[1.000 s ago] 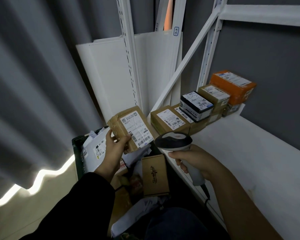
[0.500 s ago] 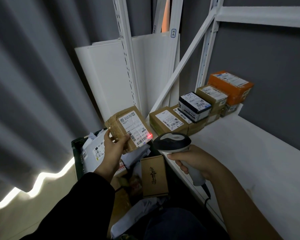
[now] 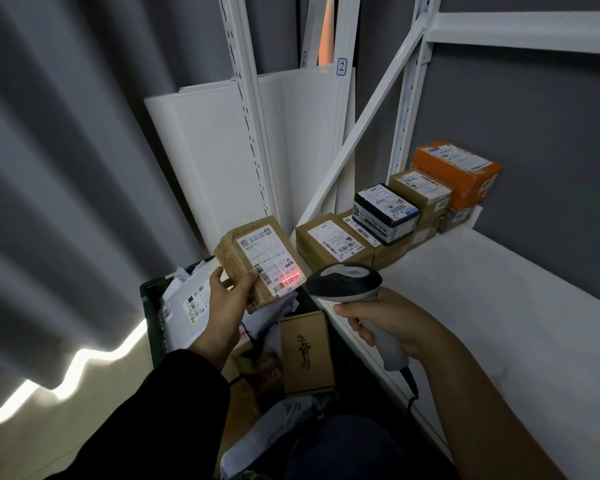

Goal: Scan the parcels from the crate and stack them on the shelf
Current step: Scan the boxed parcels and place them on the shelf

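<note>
My left hand (image 3: 226,296) grips a brown taped parcel (image 3: 257,261) above the crate, label side up. My right hand (image 3: 385,323) holds a grey handheld scanner (image 3: 343,282) just right of the parcel. A red scan line glows on the barcode at the label's lower edge. Below sits the dark green crate (image 3: 149,306), holding several parcels and white mailer bags, among them a brown box with black lettering (image 3: 305,351). On the white shelf (image 3: 465,306) a row of stacked parcels (image 3: 395,216) runs to the back wall, ending in an orange box (image 3: 458,171).
White panels (image 3: 222,161) lean behind the shelf's upright posts. A diagonal white brace (image 3: 361,126) crosses above the stacked parcels. Grey curtains (image 3: 66,168) hang on the left, and an upper shelf beam (image 3: 527,32) runs top right.
The red scan light, absent a second ago, has spread from a dot into a line on the barcode. Parcel and scanner have stayed nearly still.
</note>
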